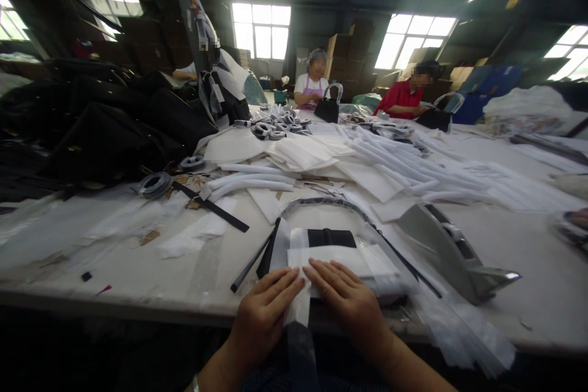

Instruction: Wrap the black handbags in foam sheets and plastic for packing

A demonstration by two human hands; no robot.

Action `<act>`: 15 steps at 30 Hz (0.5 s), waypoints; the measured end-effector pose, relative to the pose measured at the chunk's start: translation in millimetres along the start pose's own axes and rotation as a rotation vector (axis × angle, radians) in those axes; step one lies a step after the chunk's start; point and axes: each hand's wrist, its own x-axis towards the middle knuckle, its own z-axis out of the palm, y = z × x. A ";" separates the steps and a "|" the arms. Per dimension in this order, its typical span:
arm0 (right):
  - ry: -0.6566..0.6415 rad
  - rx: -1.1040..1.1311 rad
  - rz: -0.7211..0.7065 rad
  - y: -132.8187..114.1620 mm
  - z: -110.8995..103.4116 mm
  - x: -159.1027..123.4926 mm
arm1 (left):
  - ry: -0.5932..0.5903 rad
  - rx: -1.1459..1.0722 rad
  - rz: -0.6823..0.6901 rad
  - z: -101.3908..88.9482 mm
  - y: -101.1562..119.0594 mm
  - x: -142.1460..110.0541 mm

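A black handbag (329, 238) lies flat on the table before me, partly covered by a white foam sheet (367, 263). Its wrapped handle (321, 201) arches away toward the far side. My left hand (266, 303) rests on the near left part of the wrapping, fingers straight and together. Beside it, my right hand (346, 294) lies with outstretched fingers on the foam sheet. A pale strip (299, 306) runs between the hands and down over the table edge; it turns dark below. Neither hand visibly grips anything. The undersides of the fingers are hidden.
A grey tape dispenser (448, 251) stands at right. White foam tubes (390, 156) and sheets (303, 153) are heaped beyond the bag. Black bags (105, 135) pile up at left, near a dark strip (211, 207). Two co-workers (312, 86) handle bags across the table.
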 end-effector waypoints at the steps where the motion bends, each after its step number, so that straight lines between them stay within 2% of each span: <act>1: -0.003 -0.005 0.004 -0.4 0.2 -0.7 | 0.005 0.001 0.012 -0.7 -0.9 0.1; 9: 0.010 0.006 0.039 -1.7 1.0 1.7 | 0.034 0.049 0.199 -10.4 -3.0 4.8; 15: 0.005 0.016 0.005 1.9 2.3 1.0 | -0.066 0.141 0.250 -9.5 -2.8 -10.0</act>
